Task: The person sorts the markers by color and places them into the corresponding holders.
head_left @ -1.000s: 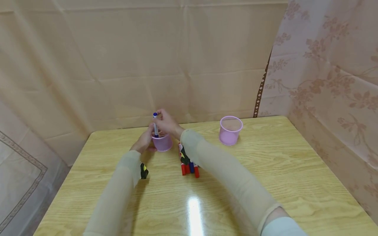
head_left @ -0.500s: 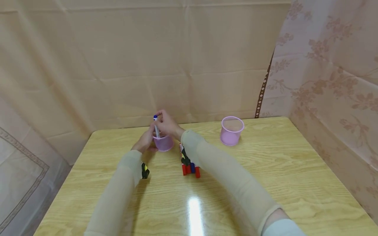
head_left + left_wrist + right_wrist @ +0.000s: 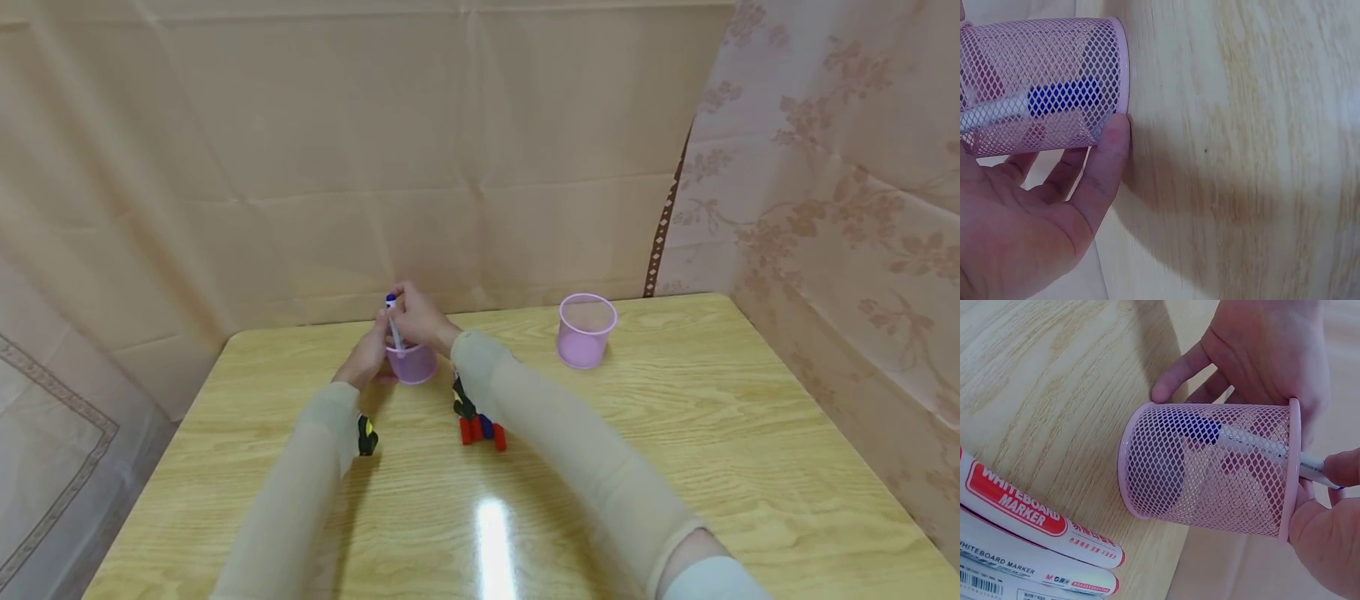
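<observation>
A pink mesh pen cup (image 3: 413, 365) stands upright near the table's back edge. My left hand (image 3: 365, 358) holds it from the left, with a fingertip (image 3: 1115, 128) down by the base rim in the left wrist view. Inside the cup is a white whiteboard marker (image 3: 395, 323) with a blue end up and its blue cap (image 3: 1200, 429) low behind the mesh, seen in the right wrist view. Thumb and fingers of my right hand (image 3: 422, 321) pinch the marker's upper part just above the cup's rim.
Several whiteboard markers with red and blue caps (image 3: 476, 430) lie side by side under my right forearm. A second pink mesh cup (image 3: 584, 346) stands farther right. Beige cloth (image 3: 480, 150) hangs right behind the wooden table (image 3: 675, 467).
The marker has gone lower into the left cup, its bottom cap passing from above the rim to behind the mesh. My left hand has stayed on the cup.
</observation>
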`<control>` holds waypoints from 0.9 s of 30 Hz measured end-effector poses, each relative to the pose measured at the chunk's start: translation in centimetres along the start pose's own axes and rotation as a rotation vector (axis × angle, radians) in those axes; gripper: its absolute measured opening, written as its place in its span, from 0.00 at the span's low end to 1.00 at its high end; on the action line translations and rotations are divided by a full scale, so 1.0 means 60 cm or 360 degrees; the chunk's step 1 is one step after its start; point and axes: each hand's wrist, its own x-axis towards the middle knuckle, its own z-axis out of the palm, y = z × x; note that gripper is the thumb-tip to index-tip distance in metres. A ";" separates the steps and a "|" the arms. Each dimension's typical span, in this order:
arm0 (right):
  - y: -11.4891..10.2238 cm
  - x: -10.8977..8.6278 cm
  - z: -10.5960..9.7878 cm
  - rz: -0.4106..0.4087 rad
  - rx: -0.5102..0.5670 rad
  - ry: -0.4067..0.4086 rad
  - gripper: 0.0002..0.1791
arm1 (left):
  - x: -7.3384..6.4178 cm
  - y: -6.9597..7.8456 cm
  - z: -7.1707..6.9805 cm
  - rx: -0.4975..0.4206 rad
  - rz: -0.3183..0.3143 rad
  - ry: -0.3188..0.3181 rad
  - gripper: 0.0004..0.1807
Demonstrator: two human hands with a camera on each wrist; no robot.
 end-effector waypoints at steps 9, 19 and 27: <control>-0.005 0.006 0.004 0.0120 -0.0032 0.0062 0.19 | -0.009 0.024 0.005 -0.0281 -0.0201 -0.0046 0.44; -0.019 0.003 0.015 0.0293 -0.0079 0.0075 0.21 | -0.012 0.017 0.007 -0.0253 -0.0198 0.0006 0.47; -0.021 0.001 0.017 0.0322 -0.0136 0.0127 0.13 | -0.015 0.022 0.008 -0.0195 -0.0194 -0.0010 0.49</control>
